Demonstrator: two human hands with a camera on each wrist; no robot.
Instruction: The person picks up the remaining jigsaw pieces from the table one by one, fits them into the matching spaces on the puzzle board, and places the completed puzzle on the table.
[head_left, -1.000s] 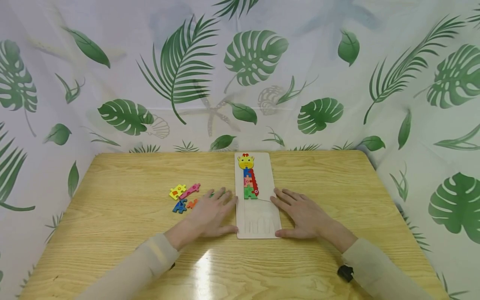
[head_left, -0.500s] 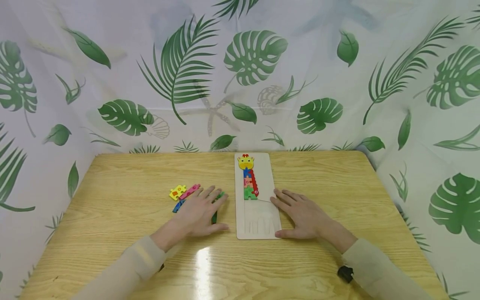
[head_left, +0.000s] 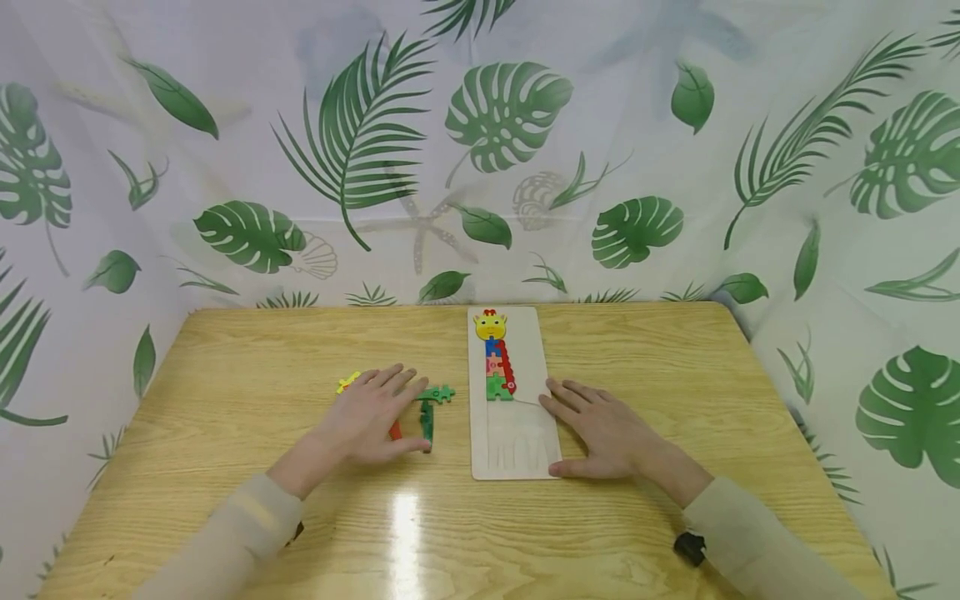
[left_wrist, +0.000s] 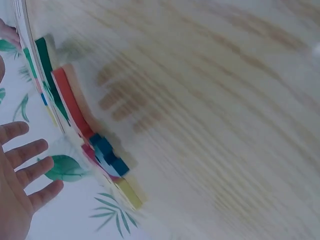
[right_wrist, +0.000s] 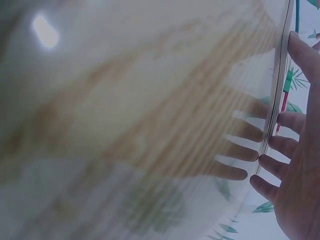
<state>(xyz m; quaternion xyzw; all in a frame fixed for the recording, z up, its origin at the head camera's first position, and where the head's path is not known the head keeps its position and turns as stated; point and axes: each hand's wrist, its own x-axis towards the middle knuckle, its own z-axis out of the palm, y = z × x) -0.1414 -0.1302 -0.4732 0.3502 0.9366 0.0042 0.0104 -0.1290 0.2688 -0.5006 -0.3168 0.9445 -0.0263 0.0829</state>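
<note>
A pale wooden puzzle board lies upright on the table, its upper left filled with a giraffe's yellow head and blue, pink, green and red neck pieces. Below them the recess is bare. My right hand rests with spread fingers at the board's right edge, fingertips touching it. Over the loose puzzle pieces on the left hovers my left hand, fingers straight and holding nothing. Around it show a yellow piece, a green piece and a dark green piece. Red and blue pieces appear beneath in the left wrist view.
The wooden table reaches back to a white cloth printed with green leaves, which also hangs at both sides. A bright reflection lies on the tabletop near the front.
My left hand has let go of the board's left edge and moved left over the loose pieces, uncovering the green ones. The right hand has stayed at the board.
</note>
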